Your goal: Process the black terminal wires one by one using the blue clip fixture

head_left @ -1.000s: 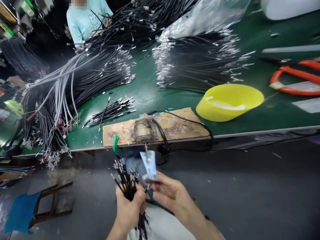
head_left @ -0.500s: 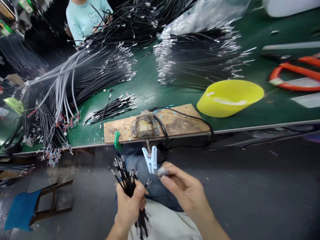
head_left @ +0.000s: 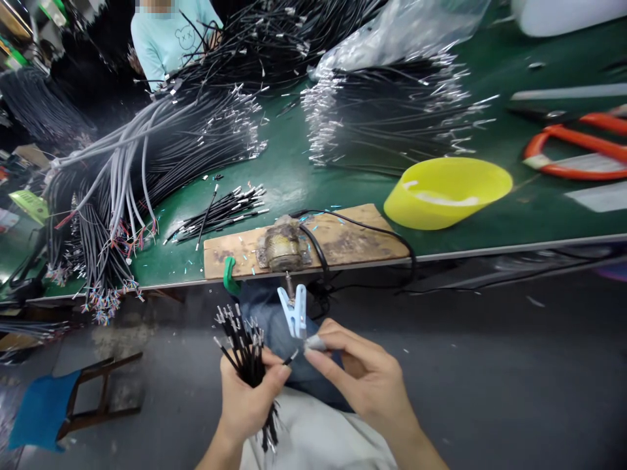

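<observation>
My left hand (head_left: 252, 391) is wrapped around a bundle of short black cables (head_left: 245, 349), their stripped, silvery ends fanned out above the fist. Between its thumb and forefinger one cable end points off to the right. My right hand (head_left: 360, 369) is closed in a pinch just right of that end, with a grey covering on the index fingertip; whatever lies between the fingertips is too small to make out. Right above the pinch hangs a light blue clothespin (head_left: 295, 313), fixed to the shaft of a small motor (head_left: 284, 247).
The motor sits on a wooden board (head_left: 347, 235) held by a green clamp (head_left: 230, 274). Cut cables (head_left: 220, 212), larger cable piles (head_left: 382, 117), a yellow ring-shaped container (head_left: 445, 212) and orange-handled scissors (head_left: 543, 143) lie on the green table. A person (head_left: 166, 39) stands across; a blue stool (head_left: 44, 411) is lower left.
My left hand and the cable bundle have shifted slightly left, and its thumb now pushes one cable end out sideways. My right hand has moved slightly left and down.
</observation>
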Demonstrator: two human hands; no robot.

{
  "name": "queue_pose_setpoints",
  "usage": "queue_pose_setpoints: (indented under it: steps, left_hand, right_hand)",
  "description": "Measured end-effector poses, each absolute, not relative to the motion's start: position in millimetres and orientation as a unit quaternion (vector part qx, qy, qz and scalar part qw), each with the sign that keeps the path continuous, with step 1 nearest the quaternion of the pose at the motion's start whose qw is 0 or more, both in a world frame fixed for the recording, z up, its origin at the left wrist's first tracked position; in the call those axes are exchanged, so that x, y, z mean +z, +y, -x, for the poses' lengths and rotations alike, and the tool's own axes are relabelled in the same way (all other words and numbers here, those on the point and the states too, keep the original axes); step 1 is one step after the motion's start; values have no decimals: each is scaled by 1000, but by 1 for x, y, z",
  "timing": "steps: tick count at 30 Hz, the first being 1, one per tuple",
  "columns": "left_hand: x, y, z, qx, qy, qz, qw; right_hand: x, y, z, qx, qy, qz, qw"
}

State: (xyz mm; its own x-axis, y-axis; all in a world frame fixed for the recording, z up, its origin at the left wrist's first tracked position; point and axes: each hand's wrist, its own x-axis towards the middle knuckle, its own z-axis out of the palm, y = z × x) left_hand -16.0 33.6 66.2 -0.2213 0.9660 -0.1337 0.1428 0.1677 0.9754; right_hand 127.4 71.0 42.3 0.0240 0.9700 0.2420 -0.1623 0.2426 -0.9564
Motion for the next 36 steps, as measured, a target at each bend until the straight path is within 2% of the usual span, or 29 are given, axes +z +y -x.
queue_pose_setpoints:
  steps: [9,20,31,36]
  left_hand:
    - [61,24,12,485,652,-415,408]
    - [62,31,12,471,605,-370,526]
    - [54,28,9,454,590,-293,600]
    - [51,27,9,456,576,-273,620]
  right_hand:
    - [38,66,-123,517,-504,398,565]
    - [39,65,-121,531,-538,371,540]
    - [16,55,-110,695,-400,337,494]
    - [8,54,-109,724,-369,339,474]
